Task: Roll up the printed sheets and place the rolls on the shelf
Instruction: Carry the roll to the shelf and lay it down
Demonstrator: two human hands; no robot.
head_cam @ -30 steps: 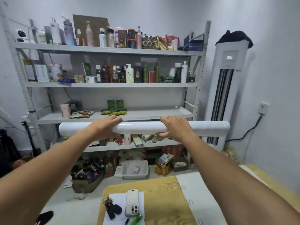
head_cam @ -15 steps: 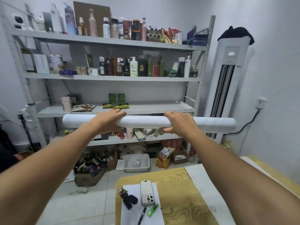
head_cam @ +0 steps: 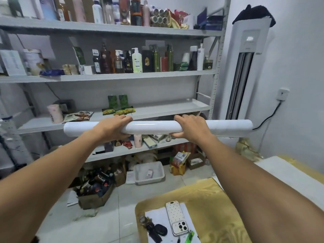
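Note:
A long white roll of sheet is held level in front of the grey metal shelf unit, at about the height of its third shelf edge. My left hand grips the roll left of its middle from above. My right hand grips it right of the middle. The roll's right end reaches past the shelf's upright toward the white tower fan. Another white sheet lies flat on the yellow table at the lower right, partly behind my right arm.
The third shelf holds a pink cup, snack packets and green pouches on its left half. Bottles crowd the upper shelves. A phone, keys and a paper lie on the yellow table. Boxes and a grey tub stand on the floor.
Both hands have carried the roll forward, closer to the shelf, and the view has moved nearer with it. The grip on the roll is unchanged.

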